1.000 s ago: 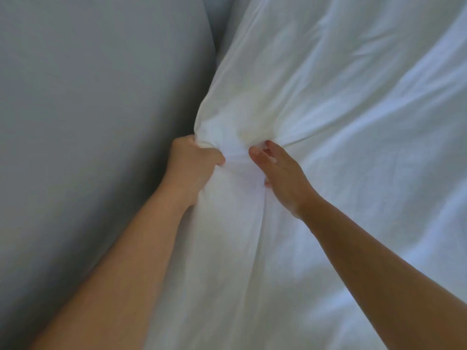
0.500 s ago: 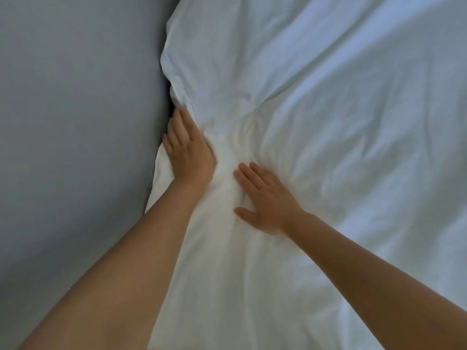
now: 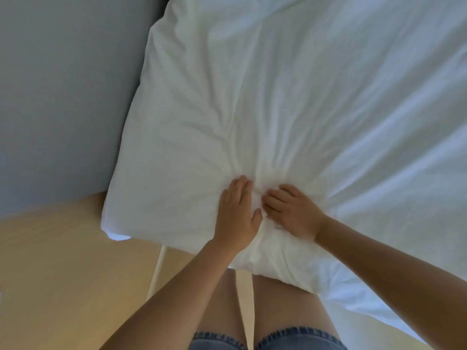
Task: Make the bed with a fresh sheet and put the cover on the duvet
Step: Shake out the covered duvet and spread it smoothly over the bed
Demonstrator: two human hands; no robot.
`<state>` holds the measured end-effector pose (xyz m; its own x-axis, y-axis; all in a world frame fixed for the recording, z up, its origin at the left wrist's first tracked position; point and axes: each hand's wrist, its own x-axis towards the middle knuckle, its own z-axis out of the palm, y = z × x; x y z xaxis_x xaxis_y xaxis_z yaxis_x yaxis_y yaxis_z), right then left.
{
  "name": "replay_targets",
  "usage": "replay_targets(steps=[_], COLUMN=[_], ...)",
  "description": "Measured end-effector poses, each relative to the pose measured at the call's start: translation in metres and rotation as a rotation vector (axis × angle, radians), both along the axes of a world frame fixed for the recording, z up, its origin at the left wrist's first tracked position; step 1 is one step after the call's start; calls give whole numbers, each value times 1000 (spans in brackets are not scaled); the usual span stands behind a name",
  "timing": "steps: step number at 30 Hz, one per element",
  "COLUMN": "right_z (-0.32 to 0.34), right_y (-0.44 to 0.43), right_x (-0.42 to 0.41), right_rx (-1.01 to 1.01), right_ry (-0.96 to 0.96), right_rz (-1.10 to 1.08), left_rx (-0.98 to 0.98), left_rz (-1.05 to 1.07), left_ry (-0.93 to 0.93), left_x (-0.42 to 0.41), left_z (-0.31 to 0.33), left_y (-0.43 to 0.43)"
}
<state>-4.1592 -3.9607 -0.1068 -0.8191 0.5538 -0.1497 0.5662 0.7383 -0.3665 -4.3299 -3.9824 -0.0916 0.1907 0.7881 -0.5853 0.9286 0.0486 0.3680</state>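
Now you are at the cover step. The puffy white fabric duvet cover (image 3: 278,97) lies spread over the bed, and its rounded near corner (image 3: 113,223) juts out above the pale wooden floor (image 3: 63,269). From the padded bulk I judge the duvet is already inside and that you are evening out the filling along the near edge.

Right of that corner, your left hand (image 3: 237,215) lies flat with its fingers straight and close together, pressing the cloth down. Just past it, farther from the corner, your right hand (image 3: 290,213) has its fingers curled and is pinching a gathered fold, with creases fanning outward from it.

The next move likely calls for easing that bunch toward the corner, then smoothing it. The cloth looks thin, matte and quick to wrinkle. A plain grey wall (image 3: 63,97) rises beyond the corner.
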Motion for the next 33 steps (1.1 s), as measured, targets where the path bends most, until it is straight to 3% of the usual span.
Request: replay_targets(steps=[8, 13, 15, 21, 25, 29, 33], right_z=[13, 30, 28, 23, 36, 43, 45], right_y=[-9, -11, -8, -42, -95, -155, -170], right_x=[2, 11, 13, 94, 130, 134, 141], right_rx=[125, 185, 199, 129, 86, 80, 172], right_ry=[210, 344, 296, -112, -212, -155, -113], right_rz=[-78, -44, -49, -178, -565, -435, -349], left_rx=[89, 148, 209, 224, 230, 166, 39], left_rz=[210, 143, 93, 45, 253, 538, 888], left_ry=[-87, -199, -197, -126, -45, -6, -175], left_x=[-9, 10, 22, 65, 81, 57, 59], left_z=[16, 32, 30, 9, 5, 7, 13], left_y=[-41, -60, -66, -72, -102, -151, -179])
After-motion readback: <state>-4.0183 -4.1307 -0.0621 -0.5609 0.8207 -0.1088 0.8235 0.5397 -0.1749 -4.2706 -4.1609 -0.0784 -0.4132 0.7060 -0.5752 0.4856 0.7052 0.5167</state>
